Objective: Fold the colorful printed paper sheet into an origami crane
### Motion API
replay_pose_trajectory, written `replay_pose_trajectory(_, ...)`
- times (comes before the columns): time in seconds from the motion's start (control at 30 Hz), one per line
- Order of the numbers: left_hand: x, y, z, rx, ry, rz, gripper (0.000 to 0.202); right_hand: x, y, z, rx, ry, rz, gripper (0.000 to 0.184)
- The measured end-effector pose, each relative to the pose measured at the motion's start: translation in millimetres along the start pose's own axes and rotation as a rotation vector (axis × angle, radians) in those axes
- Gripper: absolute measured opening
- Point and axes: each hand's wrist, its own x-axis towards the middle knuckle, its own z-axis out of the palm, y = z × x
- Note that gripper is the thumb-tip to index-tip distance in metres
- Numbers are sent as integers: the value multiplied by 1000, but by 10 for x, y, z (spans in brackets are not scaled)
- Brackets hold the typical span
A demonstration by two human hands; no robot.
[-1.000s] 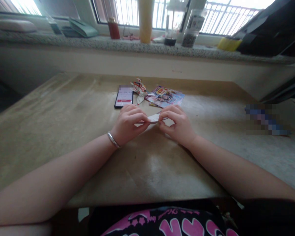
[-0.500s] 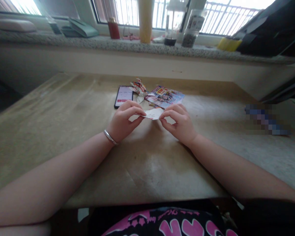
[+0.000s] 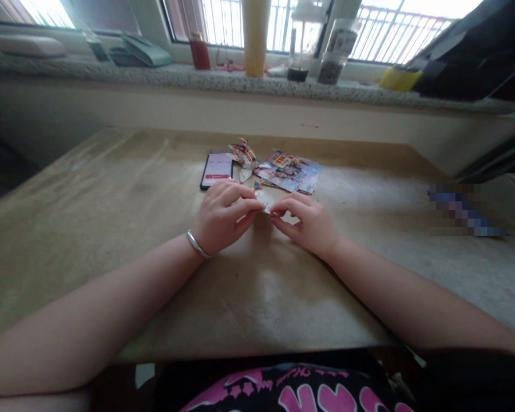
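A small piece of white paper (image 3: 265,200) is pinched between my two hands, just above the table. My left hand (image 3: 227,216), with a silver bangle at its wrist, is closed on the paper's left side and covers much of it. On the other side, the thumb and forefinger of my right hand (image 3: 306,224) grip the lower right edge. Beyond my fingers lie a folded red and white printed paper (image 3: 244,154) and a flat pile of colourful printed sheets (image 3: 289,170). A phone with a lit screen (image 3: 217,167) rests behind my left hand.
The table (image 3: 240,297) runs back to a wall below a stone windowsill (image 3: 223,82). Along the sill stand a red bottle (image 3: 199,52), a tall yellow cylinder (image 3: 254,40) and clear containers. A blurred flat item (image 3: 466,209) lies at the table's right.
My hands have come closer together and slightly nearer to me. Less of the white paper shows now, and my left fingers reach further over it.
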Motion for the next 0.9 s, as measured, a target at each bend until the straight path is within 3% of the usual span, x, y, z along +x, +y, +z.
replay_pose_trajectory(0.2, -21, 27, 23, -39, -26, -10, 30, -6, -37, 16, 0, 7, 19, 4)
replay_pose_trajectory(0.43, -42, -40, 38, -127, -170, -123, 61, -14, 39, 41, 159, 5, 141, 14)
replay_pose_trajectory(0.67, -65, -154, 61, -47, -373, -258, 58, -24, 251, 86, 389, -96, 350, 2)
replay_pose_trajectory(0.9, -79, -238, 64, -267, -324, -375, 49, -32, 408, 5, 166, -129, 477, 8)
